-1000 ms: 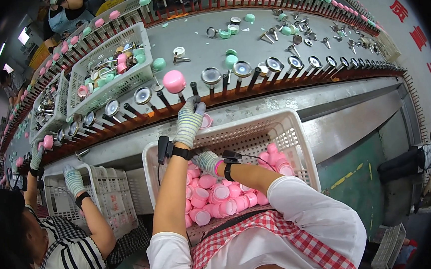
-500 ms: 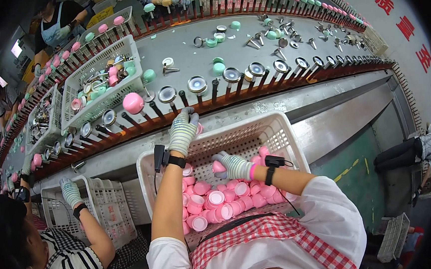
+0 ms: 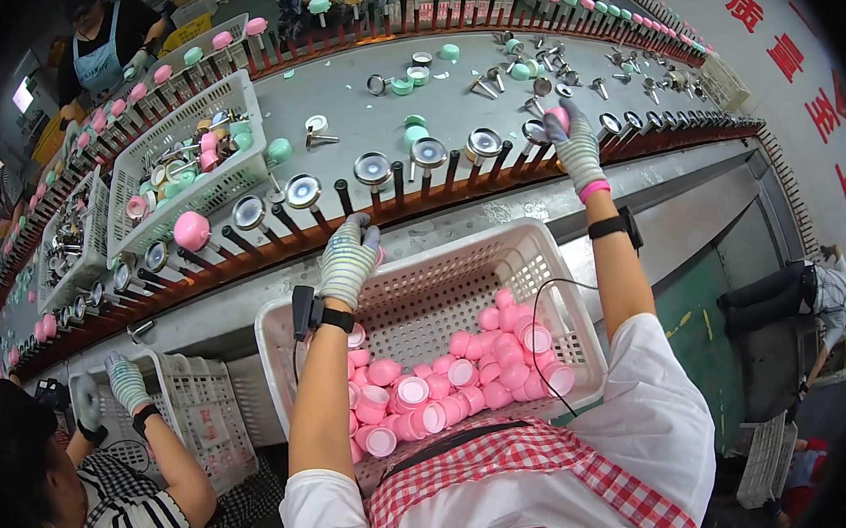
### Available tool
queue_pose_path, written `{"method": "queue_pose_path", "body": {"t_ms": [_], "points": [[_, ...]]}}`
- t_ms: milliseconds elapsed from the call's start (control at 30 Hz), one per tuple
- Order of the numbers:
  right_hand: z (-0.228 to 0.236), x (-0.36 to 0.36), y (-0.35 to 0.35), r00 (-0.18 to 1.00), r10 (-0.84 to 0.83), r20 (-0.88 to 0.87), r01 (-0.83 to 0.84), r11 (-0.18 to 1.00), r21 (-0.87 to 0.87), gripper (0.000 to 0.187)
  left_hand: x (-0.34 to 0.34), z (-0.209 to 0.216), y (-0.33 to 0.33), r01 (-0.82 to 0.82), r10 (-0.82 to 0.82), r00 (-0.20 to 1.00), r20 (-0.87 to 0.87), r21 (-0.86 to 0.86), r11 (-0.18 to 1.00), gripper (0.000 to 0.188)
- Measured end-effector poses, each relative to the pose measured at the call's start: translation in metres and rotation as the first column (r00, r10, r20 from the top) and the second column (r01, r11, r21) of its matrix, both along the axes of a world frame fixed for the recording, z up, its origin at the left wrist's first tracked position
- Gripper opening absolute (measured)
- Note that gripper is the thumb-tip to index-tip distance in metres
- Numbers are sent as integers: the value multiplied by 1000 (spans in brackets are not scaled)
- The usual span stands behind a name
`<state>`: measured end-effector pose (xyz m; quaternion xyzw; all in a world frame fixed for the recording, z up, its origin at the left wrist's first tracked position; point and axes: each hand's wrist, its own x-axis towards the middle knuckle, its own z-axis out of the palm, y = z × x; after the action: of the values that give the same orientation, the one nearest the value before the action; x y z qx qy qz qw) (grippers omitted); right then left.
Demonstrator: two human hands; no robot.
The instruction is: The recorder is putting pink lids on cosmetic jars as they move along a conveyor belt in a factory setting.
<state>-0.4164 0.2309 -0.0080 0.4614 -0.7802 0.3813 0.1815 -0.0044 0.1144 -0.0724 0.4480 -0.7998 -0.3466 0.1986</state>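
In the head view, my right hand [image 3: 578,150], in a striped knit glove, reaches up to the row of holders. It is closed on a small round pink cap [image 3: 557,120], right by a metal disc on a stem [image 3: 534,133]. My left hand [image 3: 347,261], also gloved, rests curled at the near edge of the rail. Part of another pink cap [image 3: 380,255] shows beneath its fingers, mostly hidden by them. Below both hands, a white perforated basket [image 3: 274,345] holds many pink caps [image 3: 438,386], some with their white insides up.
A curved rail of upright black pegs [image 3: 399,180] carries round metal discs [image 3: 372,168] along the grey table [image 3: 352,92]. Loose metal parts and green caps lie on it. A crate of mixed parts [image 3: 254,119] stands farther left. A gloved co-worker [image 3: 154,484] sits at my left beside another basket.
My right hand has lifted a pink cap from the basket up to the discs on the rail. The discs and a pink-capped piece have shifted left. My left hand stays near the rail.
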Motion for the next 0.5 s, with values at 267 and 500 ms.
{"method": "queue_pose_path", "body": {"t_ms": [267, 500], "points": [[40, 82, -34, 934, 336, -124, -205, 785, 585, 67, 12, -6, -4, -33, 33, 999, -4, 4, 999, 36], [30, 118, -49, 911, 387, -145, -238, 778, 581, 63, 6, -11, 0, -7, 7, 1000, -2, -117, 993, 36]]}}
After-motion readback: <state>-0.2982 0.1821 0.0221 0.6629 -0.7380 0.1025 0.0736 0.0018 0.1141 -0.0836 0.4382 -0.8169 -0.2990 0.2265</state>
